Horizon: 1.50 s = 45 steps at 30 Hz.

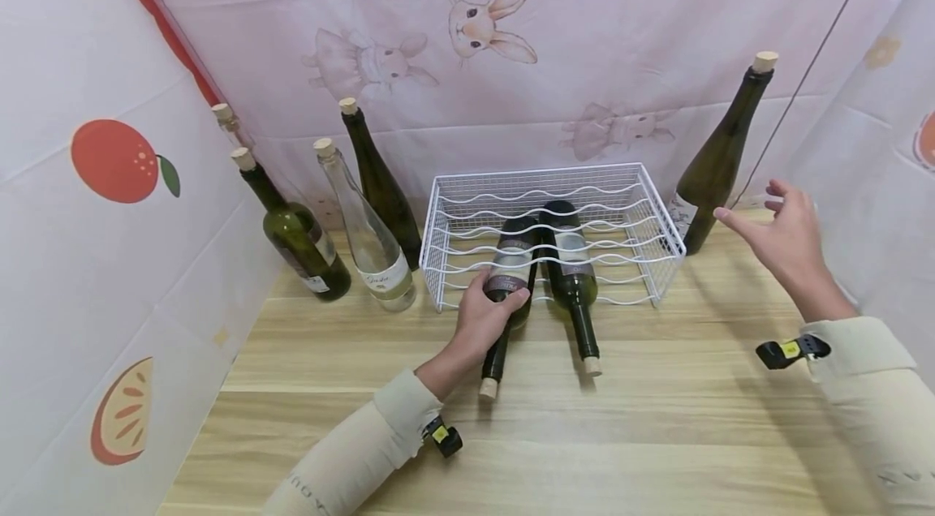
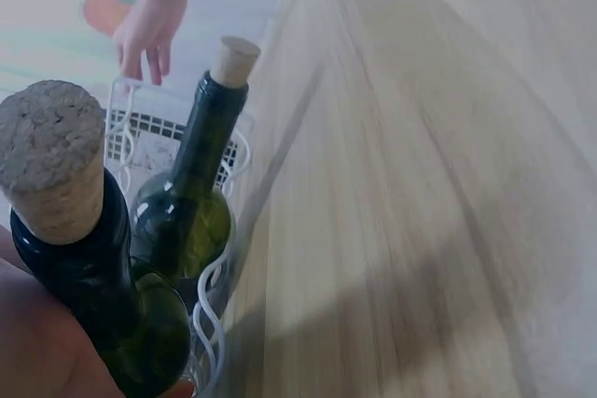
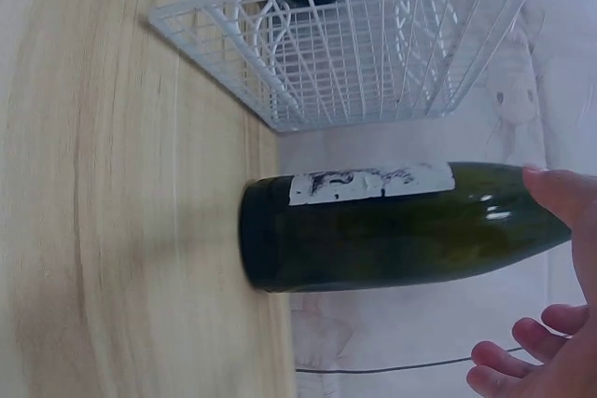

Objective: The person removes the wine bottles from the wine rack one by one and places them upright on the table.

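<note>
My left hand [image 1: 482,315] grips a dark, corked wine bottle [image 1: 514,255] at its shoulder. That bottle lies in a white wire wine rack [image 1: 429,234], its neck pointing towards me over the front. Beside it lies a second dark wine bottle [image 1: 582,321], tilted the other way, its cork also to the front. At the right my right hand [image 1: 792,244] is spread, thumb apart from the fingers, around a tall green bottle [image 1: 719,151] that stands upright. In the right wrist view the thumb is right at the shoulder of this bottle [image 3: 392,240]; the other fingers hold nothing.
Left of the rack several corked bottles stand in a group: a clear bottle [image 1: 368,248] with a white label, a tall dark bottle [image 1: 381,187], a green bottle [image 1: 303,244] and another clear one [image 1: 232,125]. Printed cloth walls [image 1: 628,29] enclose the wooden table [image 1: 621,435].
</note>
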Each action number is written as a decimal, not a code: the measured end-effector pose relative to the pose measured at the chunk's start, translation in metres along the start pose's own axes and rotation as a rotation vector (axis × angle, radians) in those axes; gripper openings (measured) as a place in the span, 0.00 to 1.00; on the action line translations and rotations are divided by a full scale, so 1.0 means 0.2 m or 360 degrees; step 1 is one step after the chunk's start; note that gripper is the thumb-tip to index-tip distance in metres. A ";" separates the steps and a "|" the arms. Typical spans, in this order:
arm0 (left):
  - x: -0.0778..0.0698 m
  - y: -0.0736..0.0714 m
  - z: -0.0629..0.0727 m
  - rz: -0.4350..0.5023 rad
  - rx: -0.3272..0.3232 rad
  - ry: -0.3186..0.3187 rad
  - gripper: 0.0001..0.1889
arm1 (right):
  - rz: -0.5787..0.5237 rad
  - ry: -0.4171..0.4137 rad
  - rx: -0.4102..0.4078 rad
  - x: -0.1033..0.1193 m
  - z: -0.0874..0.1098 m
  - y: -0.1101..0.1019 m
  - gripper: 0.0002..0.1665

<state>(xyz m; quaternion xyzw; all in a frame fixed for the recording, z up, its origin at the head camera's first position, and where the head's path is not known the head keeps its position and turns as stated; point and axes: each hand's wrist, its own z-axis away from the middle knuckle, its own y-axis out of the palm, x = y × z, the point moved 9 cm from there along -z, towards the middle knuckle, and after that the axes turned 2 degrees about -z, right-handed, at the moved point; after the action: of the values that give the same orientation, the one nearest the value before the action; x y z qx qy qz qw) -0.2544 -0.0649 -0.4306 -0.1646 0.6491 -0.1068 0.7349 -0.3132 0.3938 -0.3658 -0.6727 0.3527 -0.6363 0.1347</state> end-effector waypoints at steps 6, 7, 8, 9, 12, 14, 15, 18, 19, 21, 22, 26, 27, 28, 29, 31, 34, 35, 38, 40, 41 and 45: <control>0.02 -0.01 0.02 0.0163 0.0064 -0.0101 0.39 | 0.0026 -0.0110 -0.0020 0.07 0.02 -0.01 0.59; 0.03 -0.02 0.02 0.0181 0.0074 -0.0114 0.40 | 0.0030 -0.0128 -0.0021 0.08 0.03 -0.01 0.59; 0.03 -0.02 0.02 0.0190 0.0083 -0.0128 0.40 | 0.0031 -0.0145 -0.0023 0.09 0.04 -0.01 0.59; 0.04 -0.02 0.02 0.0202 0.0090 -0.0139 0.42 | 0.0034 -0.0164 -0.0025 0.11 0.04 -0.01 0.58; 0.05 -0.04 0.03 0.0215 0.0113 -0.0154 0.44 | 0.0042 -0.0212 -0.0033 0.14 0.07 -0.01 0.57; 0.05 -0.05 0.04 0.0222 0.0131 -0.0159 0.45 | 0.0046 -0.0247 -0.0041 0.17 0.08 -0.01 0.56; 0.05 -0.05 0.05 0.0221 0.0139 -0.0158 0.45 | 0.0054 -0.0264 -0.0041 0.19 0.09 -0.01 0.56; 0.06 -0.08 0.06 0.0206 0.0153 -0.0167 0.45 | 0.0073 -0.0308 -0.0025 0.23 0.12 0.00 0.56; 0.06 -0.08 0.07 0.0190 0.0159 -0.0168 0.45 | 0.0082 -0.0322 -0.0018 0.25 0.13 0.00 0.56; 0.07 -0.10 0.08 0.0169 0.0171 -0.0179 0.45 | 0.0096 -0.0355 0.0001 0.27 0.15 0.01 0.56; 0.07 -0.10 0.08 0.0169 0.0178 -0.0187 0.45 | 0.0103 -0.0370 0.0010 0.29 0.16 0.02 0.57; 0.08 -0.13 0.10 0.0170 0.0211 -0.0214 0.44 | 0.0130 -0.0436 0.0021 0.35 0.19 0.04 0.57; 0.09 -0.14 0.10 0.0165 0.0218 -0.0215 0.44 | 0.0138 -0.0448 0.0024 0.36 0.19 0.04 0.57; 0.09 -0.14 0.10 0.0161 0.0223 -0.0211 0.44 | 0.0142 -0.0460 0.0026 0.38 0.20 0.04 0.57; 0.09 -0.15 0.11 0.0150 0.0227 -0.0206 0.43 | 0.0149 -0.0475 0.0024 0.39 0.21 0.05 0.57; 0.10 -0.16 0.11 0.0131 0.0239 -0.0199 0.43 | 0.0158 -0.0510 0.0021 0.42 0.22 0.05 0.58; 0.11 -0.18 0.12 0.0105 0.0256 -0.0184 0.41 | 0.0172 -0.0609 -0.0003 0.48 0.26 0.06 0.56; 0.11 -0.19 0.12 0.0094 0.0262 -0.0186 0.41 | 0.0180 -0.0649 -0.0013 0.49 0.27 0.07 0.56; 0.11 -0.20 0.13 0.0061 0.0289 -0.0194 0.42 | 0.0195 -0.0778 -0.0037 0.55 0.30 0.09 0.55; 0.12 -0.22 0.14 0.0046 0.0300 -0.0204 0.42 | 0.0211 -0.0846 -0.0042 0.59 0.32 0.10 0.54; 0.12 -0.22 0.14 0.0038 0.0304 -0.0211 0.43 | 0.0215 -0.0871 -0.0040 0.61 0.33 0.11 0.53; 0.12 -0.24 0.15 0.0019 0.0323 -0.0222 0.44 | 0.0249 -0.0973 -0.0022 0.68 0.38 0.14 0.53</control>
<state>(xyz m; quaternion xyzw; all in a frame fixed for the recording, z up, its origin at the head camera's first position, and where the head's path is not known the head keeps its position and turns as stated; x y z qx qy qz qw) -0.2189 -0.1154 -0.4304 -0.0927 0.5833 -0.1560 0.7917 -0.2576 0.2653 -0.2923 -0.8045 0.3509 -0.3900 0.2784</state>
